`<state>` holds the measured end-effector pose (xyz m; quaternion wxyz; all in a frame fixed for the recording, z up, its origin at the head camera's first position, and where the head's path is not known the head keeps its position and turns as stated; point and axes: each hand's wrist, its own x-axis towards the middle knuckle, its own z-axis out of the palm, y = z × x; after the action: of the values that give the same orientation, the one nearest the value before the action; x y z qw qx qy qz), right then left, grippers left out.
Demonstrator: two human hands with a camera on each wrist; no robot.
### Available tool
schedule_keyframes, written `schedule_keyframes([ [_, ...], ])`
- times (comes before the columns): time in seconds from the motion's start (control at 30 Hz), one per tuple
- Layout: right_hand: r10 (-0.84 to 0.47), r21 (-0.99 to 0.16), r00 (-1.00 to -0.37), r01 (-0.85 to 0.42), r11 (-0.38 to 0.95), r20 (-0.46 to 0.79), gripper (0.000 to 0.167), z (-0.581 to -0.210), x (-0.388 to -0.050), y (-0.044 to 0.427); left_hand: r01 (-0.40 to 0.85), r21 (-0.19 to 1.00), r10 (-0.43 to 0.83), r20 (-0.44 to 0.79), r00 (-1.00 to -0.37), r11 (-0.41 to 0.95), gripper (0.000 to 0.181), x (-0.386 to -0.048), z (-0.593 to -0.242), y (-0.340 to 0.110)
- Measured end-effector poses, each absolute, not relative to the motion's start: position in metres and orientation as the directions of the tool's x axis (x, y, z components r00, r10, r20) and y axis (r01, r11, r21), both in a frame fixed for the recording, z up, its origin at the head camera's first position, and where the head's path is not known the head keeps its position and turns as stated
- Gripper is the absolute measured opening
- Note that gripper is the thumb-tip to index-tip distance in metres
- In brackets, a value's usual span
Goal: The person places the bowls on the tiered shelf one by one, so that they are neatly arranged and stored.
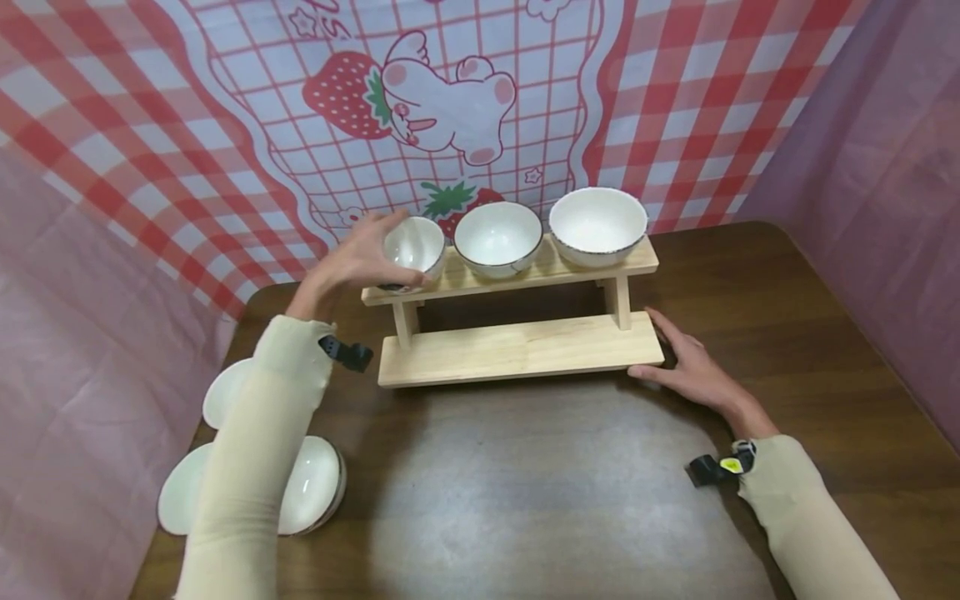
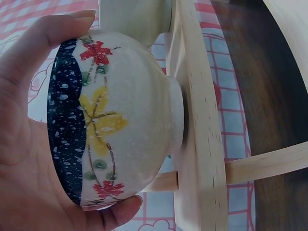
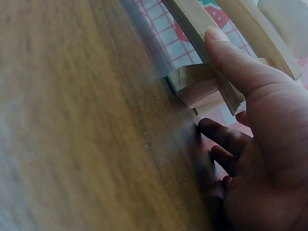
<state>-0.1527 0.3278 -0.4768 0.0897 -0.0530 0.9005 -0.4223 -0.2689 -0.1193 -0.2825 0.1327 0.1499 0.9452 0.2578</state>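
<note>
I see the left hand (image 1: 367, 254) curved in a grip above the left end of the shelf (image 1: 517, 346), thumb and fingers spread; the right hand (image 1: 693, 367) clasps its lower right end, both arms (image 1: 243, 467) outstretched

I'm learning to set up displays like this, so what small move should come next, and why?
Probably settle the left bowl flat on the top shelf before releasing it: the left hand grips it beside the middle bowl, its foot right by the board, though contact is unclear. The right hand holds the lower shelf, which should help steadiness.
</note>
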Motion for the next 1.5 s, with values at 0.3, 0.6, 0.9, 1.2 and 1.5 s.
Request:
schedule_keyframes([
  [0.3,-0.179,-0.775,-0.978,-0.027,0.631,-0.111,0.105,-0.4772,-0.1528,0.3265,0.221,0.515,0.351,-0.169,-0.921,0.828,0.115,-0.27,-0.2862,-0.118],
  [0.6,-0.18,-0.773,-0.977,-0.026,0.634,-0.115,0.105,-0.4769,-0.1532,0.3262,0.209,0.524,0.342,-0.17,-0.924,0.826,0.114,-0.2723,-0.2869,-0.117],
  [0.9,-0.179,-0.774,-0.977,-0.026,0.633,-0.114,0.105,-0.4763,-0.1533,0.3272,0.229,0.482,0.35,-0.178,-0.92,0.846,0.112,-0.2733,-0.2868,-0.1163],
  [1.2,-0.181,-0.776,-0.977,-0.025,0.63,-0.116,0.106,-0.477,-0.1536,0.3281,0.249,0.47,0.361,-0.167,-0.917,0.847,0.114,-0.2728,-0.2881,-0.1161],
  [1.5,-0.179,-0.779,-0.978,-0.026,0.626,-0.111,0.107,-0.4776,-0.1539,0.3276,0.261,0.496,0.359,-0.111,-0.927,0.828,0.118,-0.2678,-0.2854,-0.12],
])
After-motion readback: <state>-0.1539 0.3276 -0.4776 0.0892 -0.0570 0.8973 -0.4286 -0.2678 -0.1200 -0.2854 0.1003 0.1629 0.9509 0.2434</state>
